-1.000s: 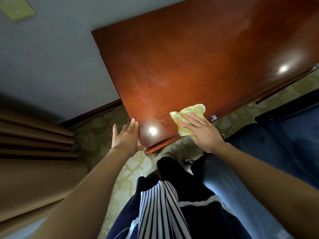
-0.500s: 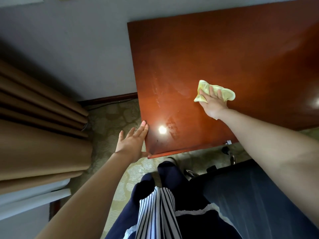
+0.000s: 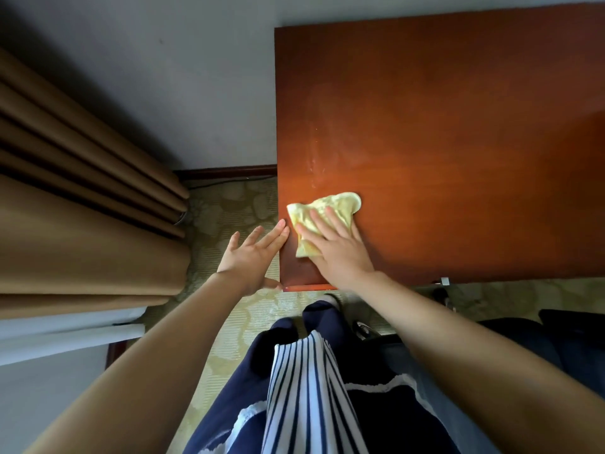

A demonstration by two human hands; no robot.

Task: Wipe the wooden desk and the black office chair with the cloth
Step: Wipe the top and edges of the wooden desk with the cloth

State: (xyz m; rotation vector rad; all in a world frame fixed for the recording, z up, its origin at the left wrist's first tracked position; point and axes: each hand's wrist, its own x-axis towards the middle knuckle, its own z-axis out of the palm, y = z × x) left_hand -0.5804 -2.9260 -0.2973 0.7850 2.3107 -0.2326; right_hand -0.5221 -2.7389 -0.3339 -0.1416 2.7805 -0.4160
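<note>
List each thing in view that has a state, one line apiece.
Yellow crumpled cloth: pressed onto the desk near its front left corner.
Reddish-brown wooden desk: top streaked with smears beyond the cloth.
Right hand: fingers straight, pressing the cloth.
Left hand: fingers straight, touching the desk's left edge.
Black office chair: untouched, mostly out of frame.
Brown curtain: hanging in folds.

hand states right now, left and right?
Left hand: open, fingers straight, at the wooden desk's left edge, holding nothing.
Right hand: open, flat fingers pressing the yellow cloth onto the desk.
</note>
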